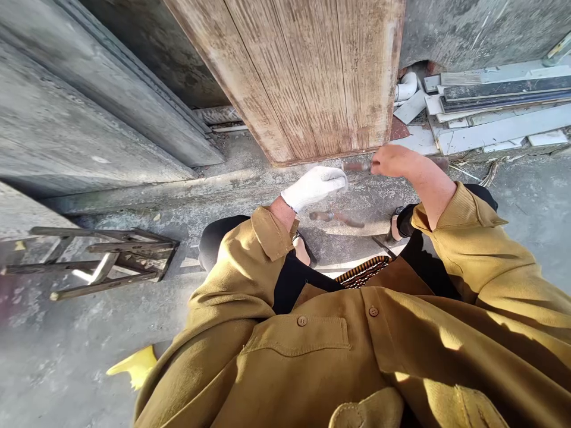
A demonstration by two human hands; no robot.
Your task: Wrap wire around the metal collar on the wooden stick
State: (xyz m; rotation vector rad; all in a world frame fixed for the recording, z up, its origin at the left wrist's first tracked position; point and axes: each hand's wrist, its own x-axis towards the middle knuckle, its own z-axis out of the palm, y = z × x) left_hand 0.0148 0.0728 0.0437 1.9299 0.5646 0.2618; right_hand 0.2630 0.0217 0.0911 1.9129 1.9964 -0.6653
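My left hand (314, 187), in a white glove, is held low in front of the wooden panel (321, 77). Its fingers are curled together; whatever may be inside is hidden. My bare right hand (392, 160) is closed around one end of a brown, rusty-looking tool (357, 166) with a ringed or wire-wound part. The tool's free end points left, close to the gloved fingers; whether they touch I cannot tell. Below, on the concrete, lies a similar brown tool (336, 218) with a grey band and a curved end, somewhat blurred.
A worn wooden stool (129, 255) lies on its side at left, with a yellow scrap (136, 365) below it. Stacked boards (499, 101) and a white pipe (405, 88) are at right. Grey slabs (98, 107) stand at upper left. A woven seat (363, 272) shows beneath me.
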